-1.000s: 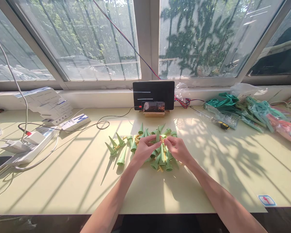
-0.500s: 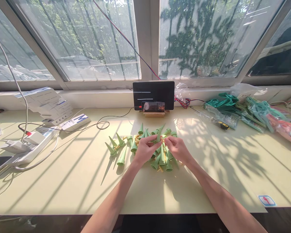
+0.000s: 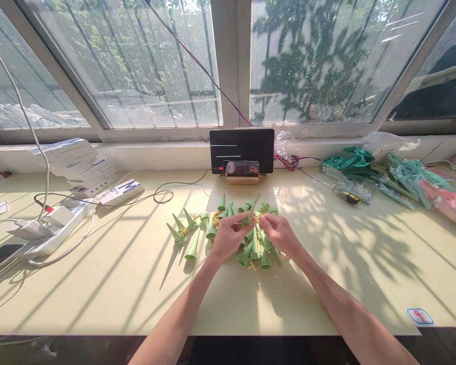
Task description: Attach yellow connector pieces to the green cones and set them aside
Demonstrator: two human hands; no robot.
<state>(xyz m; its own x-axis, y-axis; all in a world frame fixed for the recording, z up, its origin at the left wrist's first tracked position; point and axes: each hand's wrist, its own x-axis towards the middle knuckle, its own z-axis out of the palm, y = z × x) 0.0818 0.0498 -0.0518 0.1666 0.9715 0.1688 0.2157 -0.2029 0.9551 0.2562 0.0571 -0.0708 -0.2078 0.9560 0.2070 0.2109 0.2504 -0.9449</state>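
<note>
My left hand point(image 3: 231, 234) is closed around a green plastic cone spike point(image 3: 250, 215), its narrow tip pointing up and away. Close beside it, my right hand point(image 3: 278, 230) pinches at the cone's right side. A small yellowish part seems to be between those fingertips, but it is too small to make out clearly. Under and around both hands lies a pile of similar green cones point(image 3: 255, 249) mixed with small yellow pieces. To the left, a single cone point(image 3: 192, 248) lies on the table, near several cones with yellow pieces at their bases point(image 3: 177, 234).
At the back, a phone point(image 3: 241, 168) leans before a black tablet point(image 3: 266, 147). White boxes point(image 3: 87, 170) and a power strip point(image 3: 41, 246) with cables are on the left. Bagged green goods point(image 3: 351, 161) and a yellow-black tool point(image 3: 351, 197) lie right.
The view shifts very slightly. Both hands stay together over the pile, with the cone held in nearly the same pose.
</note>
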